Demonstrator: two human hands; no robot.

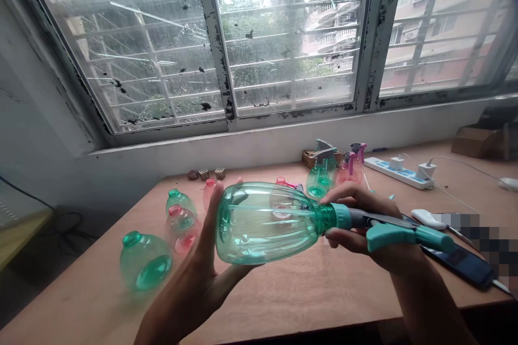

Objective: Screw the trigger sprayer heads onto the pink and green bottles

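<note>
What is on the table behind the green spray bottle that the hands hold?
Behind the green spray bottle, seen partly through it, stands a pink bottle; further back, two bottles with spray heads. The table under the bottle is partly covered.

Single head-worn camera, looking forward and down from above the near edge of the light brown wooden table [307,291], facing the grimy barred window [283,38] across it. Close range: both hands fill the lower centre. No second view, nothing shared.
</note>
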